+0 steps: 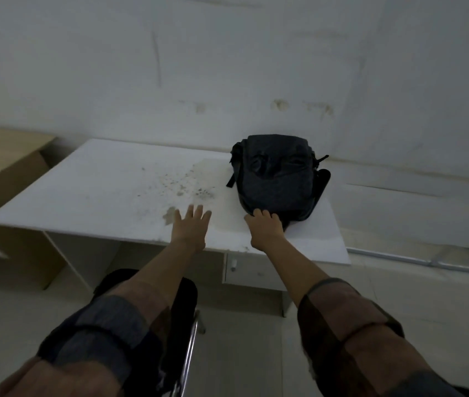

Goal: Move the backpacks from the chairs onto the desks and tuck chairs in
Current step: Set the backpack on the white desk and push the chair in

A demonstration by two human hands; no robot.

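A dark grey backpack [277, 179] lies flat on the right part of a white desk [107, 193] against the wall. My right hand [265, 229] grips the backpack's near edge with curled fingers. My left hand [191, 224] hovers over the desk's front edge with its fingers spread and nothing in it. A black chair [180, 308] with a chrome frame stands below my arms, pulled out in front of the desk and partly hidden by my left forearm.
The desk top carries brown stains near its middle. A drawer unit [252, 270] sits under its right side. A wooden desk [1, 156] stands at the left. A pale pipe [428, 260] runs along the floor at the right.
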